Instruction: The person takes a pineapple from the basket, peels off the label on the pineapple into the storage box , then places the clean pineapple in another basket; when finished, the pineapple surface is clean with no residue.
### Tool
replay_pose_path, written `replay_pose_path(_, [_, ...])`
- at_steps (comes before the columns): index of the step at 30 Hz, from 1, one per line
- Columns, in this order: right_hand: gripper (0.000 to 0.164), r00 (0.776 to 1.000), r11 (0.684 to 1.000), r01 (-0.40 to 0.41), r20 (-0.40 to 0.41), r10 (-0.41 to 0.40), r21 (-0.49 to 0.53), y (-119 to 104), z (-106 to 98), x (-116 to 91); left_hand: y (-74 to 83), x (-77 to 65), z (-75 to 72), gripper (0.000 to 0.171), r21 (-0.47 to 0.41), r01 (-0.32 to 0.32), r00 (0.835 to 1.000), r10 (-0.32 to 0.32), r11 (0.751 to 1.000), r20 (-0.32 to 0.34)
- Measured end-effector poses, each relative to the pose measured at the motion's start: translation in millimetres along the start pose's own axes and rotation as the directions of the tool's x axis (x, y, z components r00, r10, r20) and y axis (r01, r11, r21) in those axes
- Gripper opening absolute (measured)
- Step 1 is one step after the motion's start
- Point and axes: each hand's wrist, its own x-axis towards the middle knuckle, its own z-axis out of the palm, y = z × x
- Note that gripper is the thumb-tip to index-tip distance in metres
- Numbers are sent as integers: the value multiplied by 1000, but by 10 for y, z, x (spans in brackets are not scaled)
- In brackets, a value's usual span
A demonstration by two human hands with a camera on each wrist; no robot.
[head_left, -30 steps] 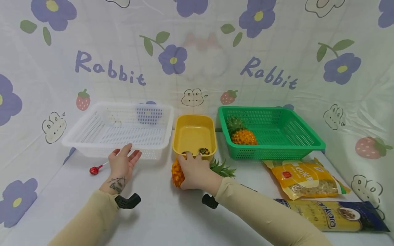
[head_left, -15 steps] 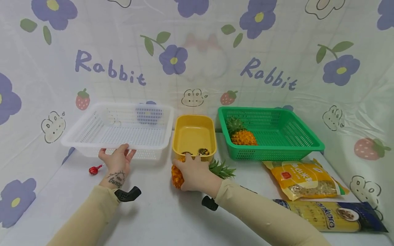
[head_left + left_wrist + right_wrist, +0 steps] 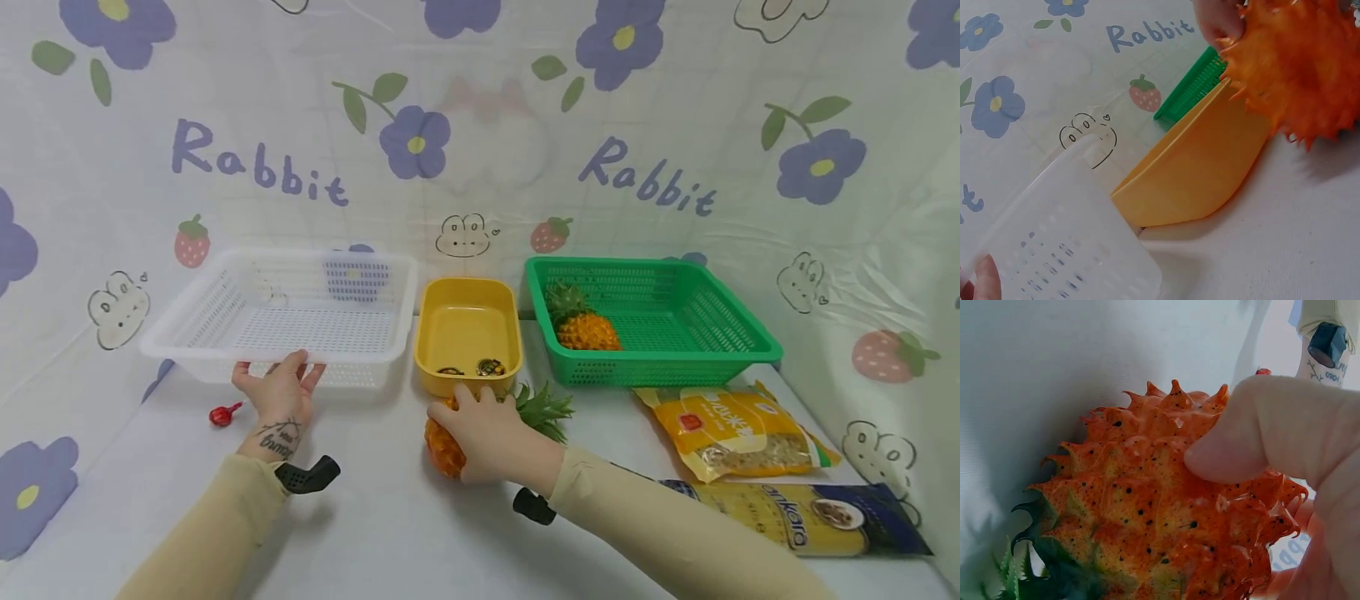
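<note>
My right hand [image 3: 495, 433] grips an orange toy pineapple [image 3: 444, 450] with green leaves, just in front of the yellow tub [image 3: 468, 383]. In the right wrist view the thumb presses on the spiky pineapple [image 3: 1141, 506]. At the front of the white basket [image 3: 360, 357], my left hand [image 3: 281, 398] holds the rim. The left wrist view shows a fingertip on the basket's wall [image 3: 1091, 231]; the other fingers are mostly out of that view. A red lollipop [image 3: 221, 415] lies on the table left of this hand.
At the right stands a green basket [image 3: 667, 357] with another pineapple [image 3: 588, 332] inside. Before it lie a yellow food bag [image 3: 738, 433] and a pack of pasta [image 3: 810, 517]. Small dark round items [image 3: 491, 367] sit in the yellow tub. A printed curtain hangs behind.
My left hand has moved left and taken hold of the white basket's rim. The right hand has drawn the pineapple slightly nearer and to the right.
</note>
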Motion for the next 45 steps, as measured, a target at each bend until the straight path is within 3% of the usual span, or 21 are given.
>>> replay_pose_path(6, [78, 989, 989, 147, 24, -147, -11, 155, 38, -222, -9, 6, -22, 93, 4, 8, 1000, -8, 1000, 19])
replay_pose_path(11, [73, 944, 942, 330, 46, -328, -55, 349, 48, -442, 15, -53, 28, 92, -41, 1, 1000, -1, 999, -12])
replay_pose_path(15, [71, 904, 899, 426, 84, -419, -104, 522, 42, -616, -71, 83, -41, 95, -43, -17, 1000, 17, 999, -6])
replay_pose_path(21, [67, 854, 833, 519, 90, -512, -190, 752, 24, -810, -235, 388, -214, 99, -35, -68, 996, 70, 997, 54])
replay_pose_path(23, [66, 848, 828, 529, 92, -521, -185, 798, 20, -852, -248, 411, -231, 99, -39, -70, 995, 72, 997, 66])
replay_pose_path(25, [66, 854, 843, 521, 99, -511, -136, 821, 10, -887, -245, 400, -230, 99, -33, -70, 995, 72, 997, 67])
replay_pose_path(28, [58, 881, 884, 467, 83, -465, -3, 821, -8, -912, -185, 309, -189, 99, -34, -38, 998, 40, 999, 56])
replay_pose_path(31, [51, 940, 936, 336, 24, -340, 100, 759, -38, -905, -155, 277, -181, 98, -41, -25, 998, 27, 999, 59])
replay_pose_path(33, [59, 979, 970, 203, -14, -203, 137, 682, -53, -873, -19, 35, -49, 96, -53, 7, 999, -5, 999, 35])
replay_pose_path(35, [75, 999, 983, 53, -3, -53, 178, 598, -68, -838, 68, -144, 52, 92, -48, 17, 1000, -17, 999, 6])
replay_pose_path(36, [82, 1000, 979, -17, 15, 15, 201, 558, -75, -818, 93, -180, 66, 93, -57, 30, 1000, -29, 998, 7])
replay_pose_path(38, [92, 992, 963, -124, 62, 113, 240, 495, -82, -777, 206, -404, 192, 90, -59, 56, 998, -58, 997, -36])
replay_pose_path(41, [98, 973, 940, -214, 138, 182, 265, 437, -100, -718, 166, -321, 145, 93, -72, 50, 998, -52, 996, -28])
replay_pose_path(45, [96, 955, 929, -270, 197, 223, 254, 402, -106, -656, 177, -378, 184, 93, -79, 42, 998, -45, 996, -32])
